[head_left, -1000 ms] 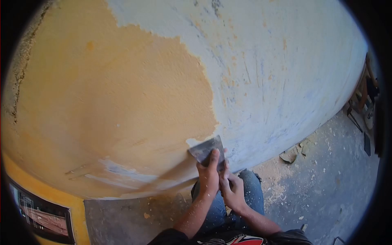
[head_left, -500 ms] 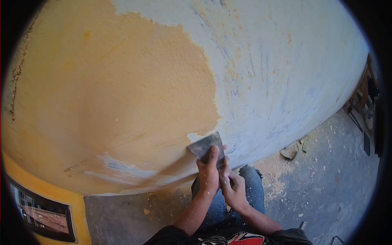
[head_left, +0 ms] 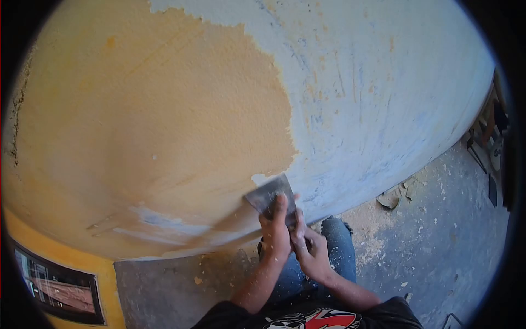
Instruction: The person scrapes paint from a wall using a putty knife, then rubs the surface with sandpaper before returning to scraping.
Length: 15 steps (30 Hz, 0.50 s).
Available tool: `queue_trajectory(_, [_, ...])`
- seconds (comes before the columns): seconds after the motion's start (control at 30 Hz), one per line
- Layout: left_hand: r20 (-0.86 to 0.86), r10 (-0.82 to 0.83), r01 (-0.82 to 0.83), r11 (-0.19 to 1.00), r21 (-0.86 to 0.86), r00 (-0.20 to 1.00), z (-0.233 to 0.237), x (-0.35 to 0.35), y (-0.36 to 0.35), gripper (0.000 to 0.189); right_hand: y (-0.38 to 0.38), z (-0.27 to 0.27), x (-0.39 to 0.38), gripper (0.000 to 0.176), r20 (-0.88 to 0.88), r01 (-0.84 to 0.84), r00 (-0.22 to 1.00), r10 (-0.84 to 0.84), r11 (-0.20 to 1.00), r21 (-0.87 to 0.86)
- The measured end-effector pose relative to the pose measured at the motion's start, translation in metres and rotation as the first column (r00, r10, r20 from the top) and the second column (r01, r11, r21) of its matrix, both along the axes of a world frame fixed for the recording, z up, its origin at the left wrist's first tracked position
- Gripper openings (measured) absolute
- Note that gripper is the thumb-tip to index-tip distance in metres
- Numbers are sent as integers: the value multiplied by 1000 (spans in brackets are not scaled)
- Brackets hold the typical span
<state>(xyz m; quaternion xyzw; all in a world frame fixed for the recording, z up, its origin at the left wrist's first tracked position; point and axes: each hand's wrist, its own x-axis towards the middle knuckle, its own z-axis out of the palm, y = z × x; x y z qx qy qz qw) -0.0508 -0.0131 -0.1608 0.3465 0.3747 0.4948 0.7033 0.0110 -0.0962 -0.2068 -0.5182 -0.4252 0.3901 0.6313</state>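
A flat grey scraper blade touches the wall at the edge between the orange-yellow paint and the pale scraped surface. My left hand is wrapped round the scraper, its thumb lying on the blade. Close against it on the right, my right hand is closed round the lower end of the tool, whose handle is mostly hidden by the fingers. White specks of dust cover both hands and forearms. A small pale patch shows just above the blade's upper edge.
Paint flakes litter the grey floor beside my knee. A curved shard lies by the wall's foot. Assorted objects stand at the far right. A dark-framed window sits in a yellow wall at lower left.
Both hands and the scraper have shifted slightly left and a little up along the wall. The grip looks the same.
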Motion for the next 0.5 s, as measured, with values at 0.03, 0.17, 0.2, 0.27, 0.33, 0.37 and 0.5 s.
queue_trajectory(0.03, [-22,30,-31,999,-35,999,-24,0,-7,51,-10,-10,2,26,-31,-23,999,20,995,-101])
queue_trajectory(0.17, [138,-4,14,997,-75,990,-38,4,-46,41,-47,-15,40,19,106,-95,986,126,962,-254])
queue_trajectory(0.2, [150,1,10,997,-74,989,-52,-2,-44,41,-54,-14,52,24,-6,-93,996,94,964,-247])
queue_trajectory(0.27, [-267,-51,157,906,393,962,-85,-23,-27,37,-59,10,69,47,-225,-144,970,96,968,-206])
queue_trajectory(0.33, [13,-161,152,955,254,987,-69,-22,-23,36,-56,-10,97,54,-191,-174,967,169,985,-8])
queue_trajectory(0.37, [300,-229,203,972,114,926,-61,-19,-21,36,-53,-10,106,60,-154,-197,962,227,962,188])
queue_trajectory(0.5, [416,-243,218,970,108,876,-18,11,-32,44,-11,34,60,56,-191,174,981,-38,611,772])
